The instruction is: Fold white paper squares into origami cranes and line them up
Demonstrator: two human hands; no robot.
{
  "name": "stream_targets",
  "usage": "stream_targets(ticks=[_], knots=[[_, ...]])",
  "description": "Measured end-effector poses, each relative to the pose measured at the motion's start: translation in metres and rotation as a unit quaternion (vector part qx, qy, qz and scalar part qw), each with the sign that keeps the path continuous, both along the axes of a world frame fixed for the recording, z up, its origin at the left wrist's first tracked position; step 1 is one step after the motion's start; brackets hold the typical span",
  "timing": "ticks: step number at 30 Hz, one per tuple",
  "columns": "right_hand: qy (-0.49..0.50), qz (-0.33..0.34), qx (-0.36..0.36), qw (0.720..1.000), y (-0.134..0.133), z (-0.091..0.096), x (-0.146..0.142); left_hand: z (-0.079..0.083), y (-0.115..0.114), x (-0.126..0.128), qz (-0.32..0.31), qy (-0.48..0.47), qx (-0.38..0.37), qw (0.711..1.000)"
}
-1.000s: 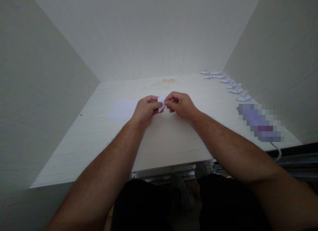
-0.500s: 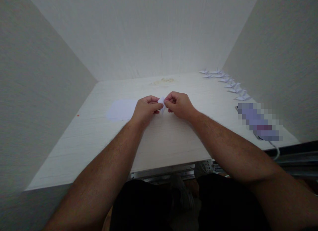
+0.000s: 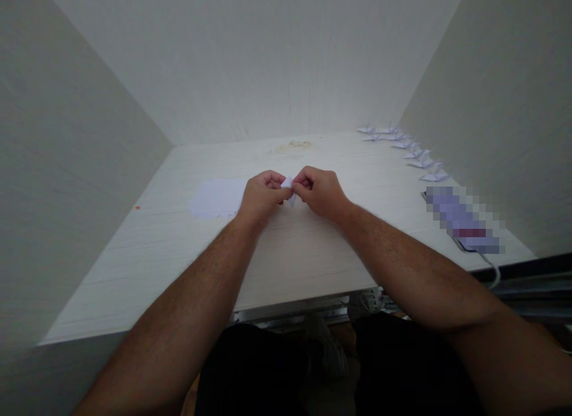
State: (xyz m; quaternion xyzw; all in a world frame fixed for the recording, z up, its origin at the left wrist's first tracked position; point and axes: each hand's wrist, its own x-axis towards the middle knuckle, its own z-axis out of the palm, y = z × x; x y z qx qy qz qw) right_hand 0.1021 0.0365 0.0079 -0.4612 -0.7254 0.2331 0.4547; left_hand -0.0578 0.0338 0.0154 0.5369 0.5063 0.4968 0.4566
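A small folded piece of white paper (image 3: 288,182) is held between both hands above the middle of the table, one pointed end hanging down. My left hand (image 3: 264,192) pinches it from the left, thumb in front. From the other side, my right hand (image 3: 319,188) grips its right edge between thumb and fingertips. The fingers hide much of the paper, so its exact folds do not show. Beside my left hand lie white paper sheets (image 3: 217,196), flat on the table.
Several folded paper cranes (image 3: 420,157) stand in a row along the right wall. Nearer me lies a blurred-out phone-like device (image 3: 460,219) with a white cable (image 3: 495,273). The white table (image 3: 308,261) has walls on three sides and a peeled patch (image 3: 292,146) at the back.
My right hand has shifted slightly left, closer to my left hand, and the paper has turned a little between the fingers. The view has drifted slightly.
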Motion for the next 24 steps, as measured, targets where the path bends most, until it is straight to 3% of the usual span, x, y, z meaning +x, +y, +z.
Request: stream_targets(ticks=[3, 6, 9, 24], knots=[[0.074, 0.001, -0.047, 0.996, 0.001, -0.002, -0.003, 0.0, 0.002, 0.001, 0.017, -0.017, 0.004, 1.0], [0.153, -0.003, -0.139, 0.979, 0.001, 0.002, -0.006, 0.0, 0.004, 0.002, 0.028, -0.044, 0.01, 0.999], [0.161, 0.013, -0.2, 0.966, -0.001, 0.009, -0.006, 0.0, 0.004, 0.002, 0.023, -0.058, 0.017, 0.998], [0.137, 0.017, -0.175, 0.975, -0.004, 0.012, -0.003, 0.002, 0.0, 0.003, 0.012, -0.054, -0.001, 0.998]])
